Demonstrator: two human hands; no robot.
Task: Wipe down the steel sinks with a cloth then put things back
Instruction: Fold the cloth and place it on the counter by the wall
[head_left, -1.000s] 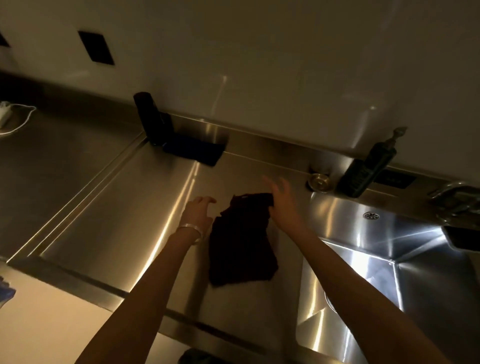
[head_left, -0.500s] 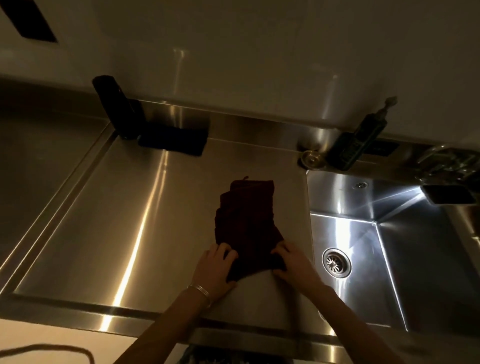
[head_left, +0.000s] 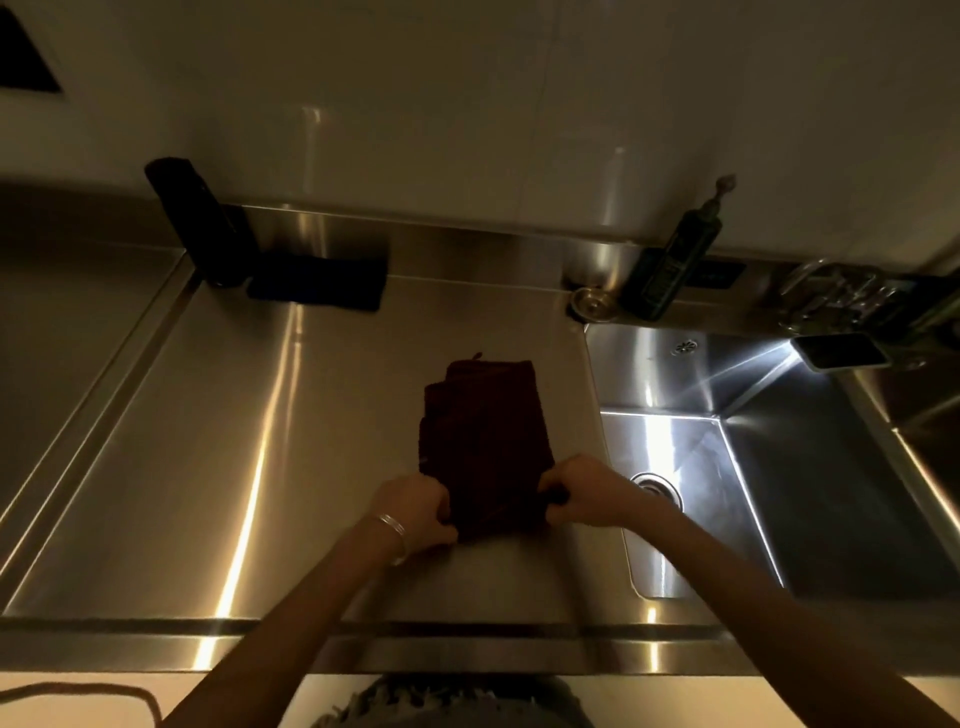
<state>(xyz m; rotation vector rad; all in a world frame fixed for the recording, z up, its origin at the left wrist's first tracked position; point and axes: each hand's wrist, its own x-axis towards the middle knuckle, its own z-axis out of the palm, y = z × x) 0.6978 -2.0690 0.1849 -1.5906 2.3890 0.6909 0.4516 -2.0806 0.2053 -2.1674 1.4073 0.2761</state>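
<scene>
The left hand (head_left: 415, 512) and right hand (head_left: 587, 491) had come back from the far edge of the cloth (head_left: 483, 431) to its near corners, at lower centre of the frame, with fingers (head_left: 442, 508) pinching the fabric. I judged it was being folded and the wiping was done.

Kitchen: steel sink (head_left: 810, 499), soap bottle (head_left: 670, 270).

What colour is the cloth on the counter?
Dark red, maroon; the cloth shows in the head view.

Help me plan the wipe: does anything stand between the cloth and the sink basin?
Nothing visible does. The left hand and right hand grip the cloth on the drainboard; bare steel runs from it to the sink basin. The soap bottle stands behind, off that path.
</scene>
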